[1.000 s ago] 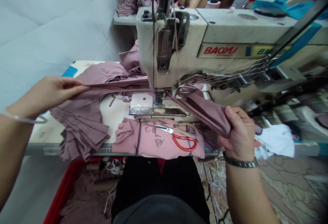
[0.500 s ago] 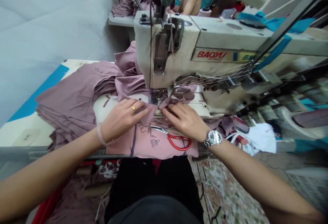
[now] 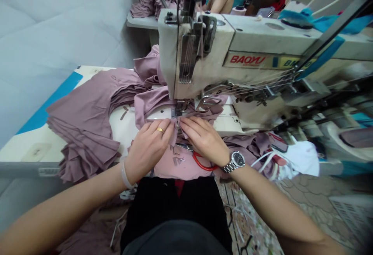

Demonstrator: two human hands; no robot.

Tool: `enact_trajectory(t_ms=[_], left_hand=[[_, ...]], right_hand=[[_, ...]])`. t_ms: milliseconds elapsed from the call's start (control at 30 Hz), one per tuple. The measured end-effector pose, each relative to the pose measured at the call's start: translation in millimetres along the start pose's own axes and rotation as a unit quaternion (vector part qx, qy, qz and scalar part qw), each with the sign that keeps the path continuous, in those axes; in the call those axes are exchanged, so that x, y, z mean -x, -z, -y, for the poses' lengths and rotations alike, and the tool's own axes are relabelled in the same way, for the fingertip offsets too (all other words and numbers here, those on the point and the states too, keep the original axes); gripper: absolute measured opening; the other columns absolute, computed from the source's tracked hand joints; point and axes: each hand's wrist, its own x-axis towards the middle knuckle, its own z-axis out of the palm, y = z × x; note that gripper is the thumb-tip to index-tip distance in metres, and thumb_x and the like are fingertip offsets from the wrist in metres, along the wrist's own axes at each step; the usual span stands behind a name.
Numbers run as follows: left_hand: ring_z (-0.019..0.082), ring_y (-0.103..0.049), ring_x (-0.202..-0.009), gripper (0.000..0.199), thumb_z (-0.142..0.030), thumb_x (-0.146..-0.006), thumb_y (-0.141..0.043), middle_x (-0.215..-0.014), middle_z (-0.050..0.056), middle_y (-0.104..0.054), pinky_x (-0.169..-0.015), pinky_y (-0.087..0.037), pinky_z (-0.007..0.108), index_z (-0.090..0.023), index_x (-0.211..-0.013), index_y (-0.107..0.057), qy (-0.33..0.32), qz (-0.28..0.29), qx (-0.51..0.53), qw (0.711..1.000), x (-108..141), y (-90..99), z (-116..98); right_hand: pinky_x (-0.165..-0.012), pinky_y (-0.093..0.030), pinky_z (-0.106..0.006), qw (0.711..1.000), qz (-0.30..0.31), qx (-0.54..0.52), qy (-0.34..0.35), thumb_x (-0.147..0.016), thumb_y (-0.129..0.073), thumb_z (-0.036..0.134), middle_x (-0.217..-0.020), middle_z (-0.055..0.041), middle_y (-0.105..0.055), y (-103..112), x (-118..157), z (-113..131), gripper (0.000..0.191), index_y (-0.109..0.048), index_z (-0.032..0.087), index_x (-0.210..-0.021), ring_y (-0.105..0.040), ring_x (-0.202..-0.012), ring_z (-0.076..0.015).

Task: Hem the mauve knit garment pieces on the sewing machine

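Observation:
A mauve fabric piece (image 3: 174,133) lies in front of the presser foot (image 3: 179,112) of a white sewing machine (image 3: 201,68). My left hand (image 3: 153,142), with a ring, is closed on the fabric's left part, fingertips pressed down near the foot. From the other side, my right hand (image 3: 204,138), wearing a watch, grips the fabric, its fingertips almost meeting the left ones. Partly under my right hand are scissors (image 3: 201,162) with red handles, lying on a pink cloth (image 3: 171,167) along the table edge. My fingers hide much of the held fabric.
A fanned stack of mauve cut pieces (image 3: 87,99) covers the table's left side and hangs over its front edge. More mauve cloth (image 3: 247,146) and a white item with straps (image 3: 303,158) lie at right. Another person's arm (image 3: 223,0) shows behind the machine.
Both hands have drawn closer together at the presser foot, the left moving right. My right hand now covers more of the scissors. The view has shifted slightly.

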Motion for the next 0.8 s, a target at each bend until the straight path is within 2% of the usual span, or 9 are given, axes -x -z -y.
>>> enact_trajectory(t_ms=[233, 400, 533, 700, 800], left_hand=[[0.027, -0.055, -0.109, 0.04, -0.013, -0.094, -0.044, -0.13, 0.015, -0.057, -0.084, -0.047, 0.041, -0.009, -0.132, -0.055, 0.018, -0.004, 0.025, 1.0, 0, -8.2, -1], [0.027, -0.054, -0.113, 0.04, -0.013, -0.093, -0.046, -0.133, 0.014, -0.056, -0.09, -0.045, 0.041, -0.006, -0.131, -0.056, 0.011, -0.012, 0.039, 0.999, 0, -12.6, -3], [0.028, -0.053, -0.116, 0.044, -0.013, -0.092, -0.046, -0.135, 0.014, -0.054, -0.091, -0.045, 0.041, -0.006, -0.135, -0.052, 0.015, -0.009, 0.052, 0.999, 2, -15.0, -2], [0.028, -0.052, -0.115, 0.043, -0.011, -0.091, -0.047, -0.135, 0.014, -0.054, -0.092, -0.044, 0.041, -0.006, -0.134, -0.053, 0.003, -0.018, 0.056, 0.998, 4, -15.7, 1], [0.027, -0.053, -0.114, 0.042, -0.009, -0.091, -0.046, -0.133, 0.014, -0.055, -0.092, -0.044, 0.04, -0.007, -0.132, -0.055, -0.001, -0.024, 0.069, 0.997, 2, -16.2, 5]], right_hand=[[-0.1, -0.048, -0.041, 0.99, -0.07, -0.071, -0.097, -0.097, -0.044, 0.017, -0.125, -0.0115, -0.065, -7, -3, 17, 0.03, -0.06, 0.013, -0.122, -0.056, -0.121, -0.0226], [-0.096, -0.046, -0.043, 0.998, -0.038, 0.031, -0.047, -0.096, -0.045, 0.015, -0.127, -0.0139, -0.064, -5, -6, 26, 0.029, -0.062, 0.009, -0.118, -0.054, -0.12, -0.0286], [-0.094, -0.046, -0.042, 0.996, -0.024, 0.074, -0.033, -0.097, -0.043, 0.017, -0.123, -0.013, -0.065, -2, -10, 26, 0.028, -0.064, 0.01, -0.114, -0.054, -0.115, -0.0274], [-0.09, -0.047, -0.039, 0.995, -0.03, 0.083, -0.039, -0.096, -0.045, 0.016, -0.122, -0.0116, -0.066, -2, -11, 27, 0.026, -0.064, 0.009, -0.113, -0.055, -0.108, -0.0266], [-0.097, -0.046, -0.039, 0.997, -0.028, 0.036, -0.06, -0.095, -0.045, 0.015, -0.126, -0.0129, -0.063, -4, -9, 26, 0.031, -0.061, 0.006, -0.121, -0.052, -0.114, -0.0265]])
